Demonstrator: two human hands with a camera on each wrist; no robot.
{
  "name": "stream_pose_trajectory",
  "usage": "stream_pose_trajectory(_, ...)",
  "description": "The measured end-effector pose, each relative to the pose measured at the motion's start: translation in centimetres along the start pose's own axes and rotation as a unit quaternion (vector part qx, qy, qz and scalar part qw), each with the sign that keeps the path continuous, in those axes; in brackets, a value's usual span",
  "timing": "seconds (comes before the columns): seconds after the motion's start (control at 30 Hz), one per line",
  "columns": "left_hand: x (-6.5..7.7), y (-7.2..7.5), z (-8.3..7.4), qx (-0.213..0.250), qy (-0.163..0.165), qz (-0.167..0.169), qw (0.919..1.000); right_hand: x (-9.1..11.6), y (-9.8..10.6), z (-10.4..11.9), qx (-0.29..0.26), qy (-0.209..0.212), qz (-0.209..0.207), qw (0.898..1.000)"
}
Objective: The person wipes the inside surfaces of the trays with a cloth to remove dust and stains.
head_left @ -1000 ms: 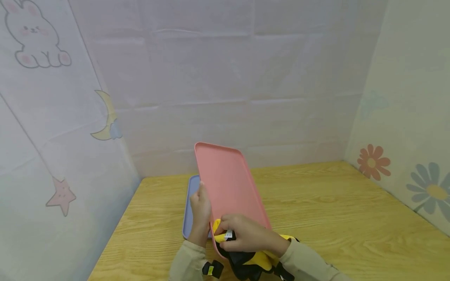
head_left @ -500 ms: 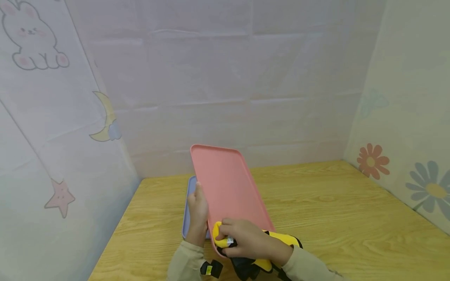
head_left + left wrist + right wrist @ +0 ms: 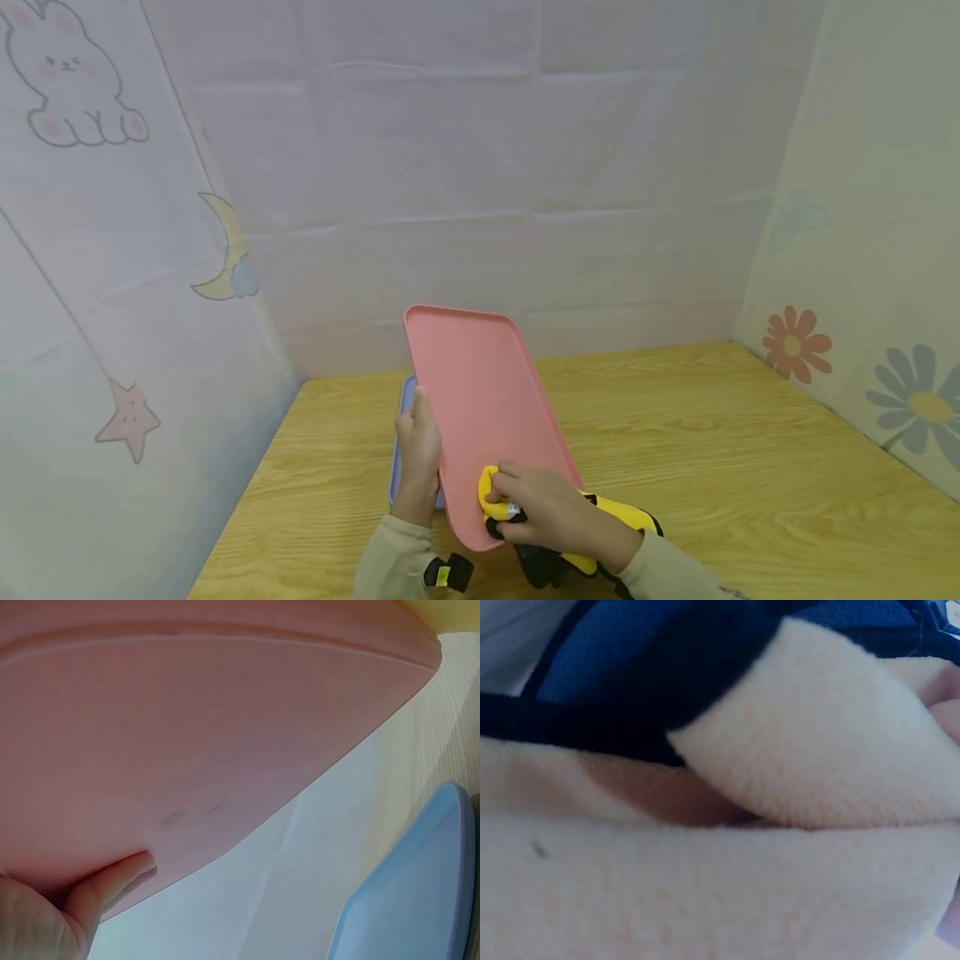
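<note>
In the head view, my left hand (image 3: pixel 418 454) grips the left rim of a pink tray (image 3: pixel 483 392), which is tilted up above the table. Its fingers (image 3: pixel 112 889) lie on the tray's underside in the left wrist view, where a few dark smudges show. With my right hand (image 3: pixel 555 512) I hold a bunched yellow and black cloth (image 3: pixel 618 510) with a small white label against the tray's lower inside face. The rest of the cloth hangs below that hand and toward the right. Fleecy folds of the cloth (image 3: pixel 840 735) fill the right wrist view.
A blue tray (image 3: pixel 397 467) lies on the wooden table (image 3: pixel 675 442) behind the pink one, which partly covers it. Pale printed sheets (image 3: pixel 420 150) rise at the back and both sides. A black strap piece (image 3: pixel 448 572) hangs by the left sleeve.
My right hand has moved the cloth to the right, away from the pink tray's left rim, baring its lower left corner. My left hand and the tray have shifted slightly left.
</note>
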State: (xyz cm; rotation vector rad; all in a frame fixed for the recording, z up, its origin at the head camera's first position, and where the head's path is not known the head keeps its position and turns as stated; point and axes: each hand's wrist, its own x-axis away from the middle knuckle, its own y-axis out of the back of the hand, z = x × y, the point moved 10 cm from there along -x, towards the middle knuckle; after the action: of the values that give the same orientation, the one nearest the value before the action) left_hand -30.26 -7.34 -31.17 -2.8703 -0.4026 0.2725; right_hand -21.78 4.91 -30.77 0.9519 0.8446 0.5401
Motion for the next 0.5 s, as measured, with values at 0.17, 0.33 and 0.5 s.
stream_pose_trajectory(0.17, 0.0, 0.1, 0.0, 0.0, 0.006, 0.0, 1.0, 0.7, 0.0, -1.9, -0.004, -0.023, -0.004, 1.0)
stream_pose_trajectory(0.33, 0.0, -0.2, 0.0, 0.024, 0.011, 0.022, 0.9994, 1.5, 0.4, -3.9, 0.008, -0.049, -0.013, 0.999)
stream_pose_trajectory(0.5, -0.1, -0.2, -0.1, 0.035, 0.008, 0.027, 0.999, 2.1, 0.5, -6.0, 0.013, -0.088, -0.002, 0.996)
